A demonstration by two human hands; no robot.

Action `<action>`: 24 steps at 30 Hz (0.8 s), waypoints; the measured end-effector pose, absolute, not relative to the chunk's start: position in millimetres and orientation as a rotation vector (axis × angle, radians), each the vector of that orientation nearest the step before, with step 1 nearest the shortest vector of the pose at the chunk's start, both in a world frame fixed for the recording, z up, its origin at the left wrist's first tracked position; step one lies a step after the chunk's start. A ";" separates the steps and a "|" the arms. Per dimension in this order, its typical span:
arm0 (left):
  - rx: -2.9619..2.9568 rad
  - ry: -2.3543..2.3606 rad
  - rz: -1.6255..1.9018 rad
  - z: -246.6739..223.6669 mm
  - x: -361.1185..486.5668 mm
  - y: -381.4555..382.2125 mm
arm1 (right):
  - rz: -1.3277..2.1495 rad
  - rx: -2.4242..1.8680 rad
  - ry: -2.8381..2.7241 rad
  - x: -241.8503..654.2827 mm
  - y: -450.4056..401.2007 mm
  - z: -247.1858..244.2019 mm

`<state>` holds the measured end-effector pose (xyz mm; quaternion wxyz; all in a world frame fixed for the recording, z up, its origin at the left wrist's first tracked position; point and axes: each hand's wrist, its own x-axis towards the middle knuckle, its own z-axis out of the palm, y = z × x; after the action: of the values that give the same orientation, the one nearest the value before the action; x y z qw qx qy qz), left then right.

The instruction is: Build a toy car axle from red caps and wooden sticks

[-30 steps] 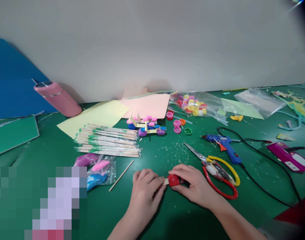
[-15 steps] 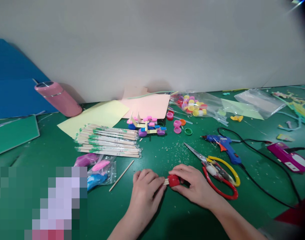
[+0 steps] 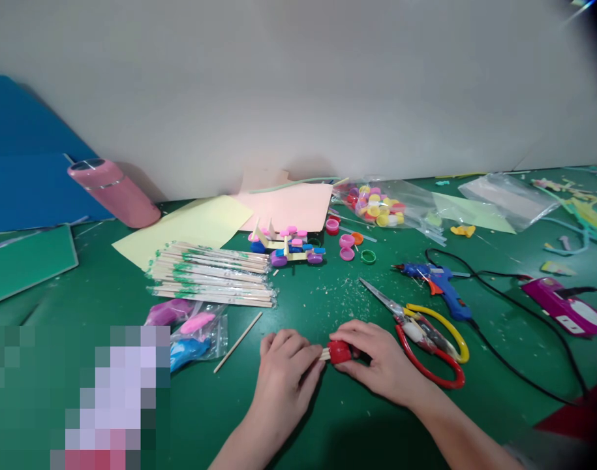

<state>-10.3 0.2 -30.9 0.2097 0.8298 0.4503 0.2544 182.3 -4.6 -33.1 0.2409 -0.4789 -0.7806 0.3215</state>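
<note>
Low over the green table, my left hand (image 3: 289, 365) pinches a few short wooden sticks (image 3: 324, 354), whose ends show between its fingertips and a red bottle cap (image 3: 339, 352). My right hand (image 3: 371, 359) has its thumb and fingers closed around that cap from the other side. The sticks touch the cap; whether they are fixed to it I cannot tell. To the right of my right hand lie scissors (image 3: 415, 326) with one red and one yellow handle. A single loose wooden stick (image 3: 238, 343) lies left of my left hand.
Wrapped chopsticks (image 3: 210, 274) and bags of coloured clay (image 3: 193, 336) lie left. Behind are small model cars (image 3: 298, 251), loose caps (image 3: 347, 248) and a bag of caps (image 3: 376, 205). A blue glue gun (image 3: 440, 287) with its cord lies right; a pink bottle (image 3: 115, 192) leans back left.
</note>
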 end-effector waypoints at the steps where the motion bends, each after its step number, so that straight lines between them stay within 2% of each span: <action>1: 2.305 1.251 0.708 -30.8 -10.4 0.2 | 0.881 -1.308 -2.134 182.4 -4.5 -33.4; 15: 2.311 1.297 0.682 -29.4 -13.0 -3.7 | 0.829 -1.296 -2.118 186.2 -7.6 -39.7; 19: 2.275 1.346 0.813 -27.8 -25.8 -3.7 | 0.909 -1.302 -2.050 188.1 -9.6 -40.9; 24: 1.915 1.522 1.039 -22.2 -53.3 -5.5 | 0.875 -1.228 -1.923 190.9 -11.7 -44.5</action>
<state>-53.3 -5.5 -22.2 0.2397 0.6996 0.5560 0.3796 190.9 -11.7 -44.5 0.3418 -0.4723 -0.7396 0.3364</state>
